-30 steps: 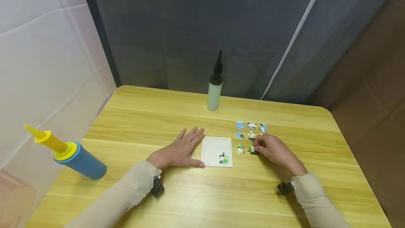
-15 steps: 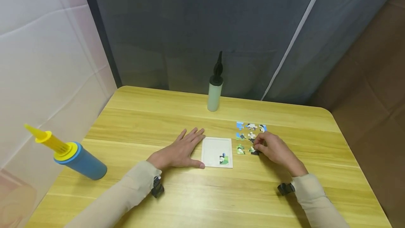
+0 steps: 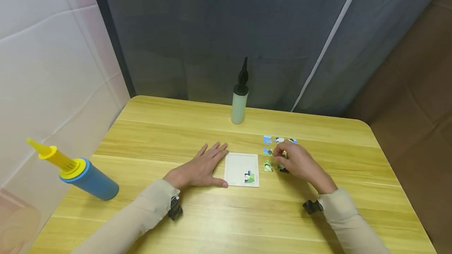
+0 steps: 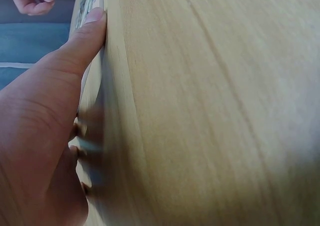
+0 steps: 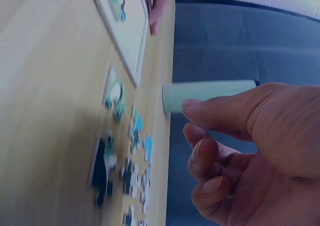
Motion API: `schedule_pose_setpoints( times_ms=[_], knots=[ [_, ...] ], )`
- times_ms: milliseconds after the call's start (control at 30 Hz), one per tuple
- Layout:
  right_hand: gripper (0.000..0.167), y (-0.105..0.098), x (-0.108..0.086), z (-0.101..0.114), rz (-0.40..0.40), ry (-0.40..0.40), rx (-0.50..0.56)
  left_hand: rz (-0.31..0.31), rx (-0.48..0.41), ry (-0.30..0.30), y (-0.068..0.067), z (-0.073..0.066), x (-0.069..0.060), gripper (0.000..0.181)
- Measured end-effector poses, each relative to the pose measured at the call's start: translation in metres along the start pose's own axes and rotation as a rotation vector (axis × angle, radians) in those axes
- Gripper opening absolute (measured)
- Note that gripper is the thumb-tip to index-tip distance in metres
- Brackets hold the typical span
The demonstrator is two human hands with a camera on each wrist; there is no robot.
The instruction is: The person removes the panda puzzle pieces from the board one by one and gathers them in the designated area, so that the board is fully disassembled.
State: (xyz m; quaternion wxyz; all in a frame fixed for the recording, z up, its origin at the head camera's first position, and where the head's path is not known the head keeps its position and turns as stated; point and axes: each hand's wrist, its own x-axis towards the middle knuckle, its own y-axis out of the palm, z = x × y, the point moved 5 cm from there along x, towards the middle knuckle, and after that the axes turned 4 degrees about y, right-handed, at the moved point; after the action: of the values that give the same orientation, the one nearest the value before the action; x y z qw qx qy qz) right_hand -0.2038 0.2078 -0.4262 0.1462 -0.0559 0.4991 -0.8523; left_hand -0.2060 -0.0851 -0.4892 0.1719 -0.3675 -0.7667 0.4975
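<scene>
My left hand (image 3: 201, 167) lies on the table with fingers spread. Its thumb and fingertips touch the left edge of a white square puzzle tray (image 3: 233, 166). One green, white and black puzzle piece (image 3: 249, 177) sits in the tray's near right corner. My right hand (image 3: 298, 162) hovers above loose puzzle pieces right of the tray and hides some of them in the head view. In the right wrist view its fingers are loosely curled, with nothing between thumb and fingertips. A green panda piece (image 5: 115, 94) and a black piece (image 5: 101, 168) lie below it.
A pale green hand pump (image 3: 239, 107) with a black nozzle stands upright behind the tray. On the left stands a blue pump (image 3: 95, 181) with a yellow top, tilted in view. Dark curtain (image 3: 197, 42) hangs behind the wooden table (image 3: 226, 218).
My right hand has moved a little left from the right side of the loose pieces to over their middle, and its fingertips have left the pieces. My left hand has stayed still.
</scene>
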Motion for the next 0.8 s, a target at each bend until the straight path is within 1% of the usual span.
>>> schedule_pose_setpoints(
  times_ms=[100,300,467,667,800],
  knots=[
    [0.005,0.008,0.001,0.01,0.009,-0.025,0.0,-0.002,-0.002,0.0,0.0,0.0,0.0,0.112],
    [0.006,0.034,0.0,0.029,0.074,-0.075,-0.021,-0.006,-0.012,-0.003,-0.002,0.0,-0.002,0.112],
    [0.003,0.052,-0.001,0.04,0.133,-0.081,-0.021,-0.006,-0.014,-0.007,-0.002,-0.001,-0.002,0.112],
    [0.02,0.065,-0.004,0.046,0.197,-0.084,-0.018,-0.003,-0.015,-0.007,-0.001,-0.001,-0.002,0.112],
    [0.027,0.068,-0.006,0.05,0.235,-0.098,-0.038,-0.009,-0.014,-0.004,-0.002,-0.002,-0.002,0.111]
  ],
)
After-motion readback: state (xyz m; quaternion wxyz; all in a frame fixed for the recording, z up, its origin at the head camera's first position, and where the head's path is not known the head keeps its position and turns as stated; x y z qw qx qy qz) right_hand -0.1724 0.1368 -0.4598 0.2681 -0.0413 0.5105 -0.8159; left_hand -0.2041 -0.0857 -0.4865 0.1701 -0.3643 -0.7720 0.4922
